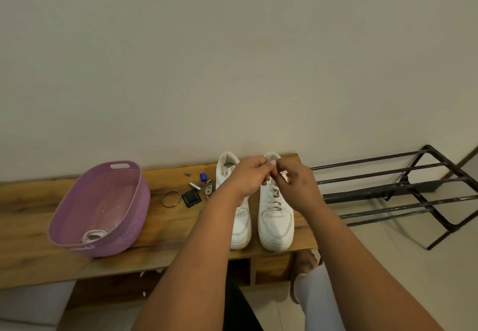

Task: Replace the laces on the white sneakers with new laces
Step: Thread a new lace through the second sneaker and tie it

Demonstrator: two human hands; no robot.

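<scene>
One head-worn view, wide angle.
The worktop [31, 201] is seen from above, close, facing forward and down toward the wall [232, 59].

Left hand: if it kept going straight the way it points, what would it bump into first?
Probably the right hand. The left hand points rightward over the right white leather sneaker, pinching its white lace, and their fingertips already nearly meet. Depth is unclear from this one view.
</scene>
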